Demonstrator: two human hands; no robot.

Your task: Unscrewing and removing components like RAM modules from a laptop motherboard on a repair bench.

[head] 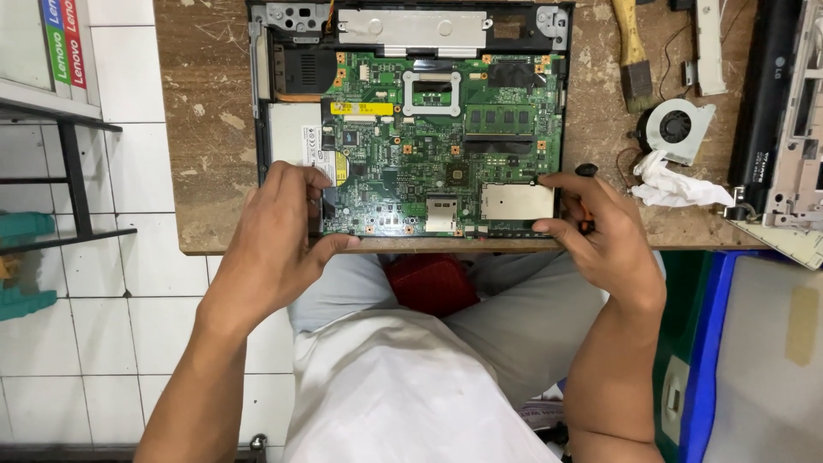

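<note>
Board [429,146] lies flat in laptop base [257,94] on bench [206,129], long axis L–R. Left hand [274,231] pinches near-left corner; right hand [600,231] grips near-right edge, fingers closed on it.

Worn wooden table [214,129]. On its right part: brush [633,60], cooling fan [679,129], crumpled white tissue [673,184] just beside the fan, black bar [765,94], grey plastic frame [801,129]. Red stool [431,283] below the table edge. White tiled floor [129,326].
</note>
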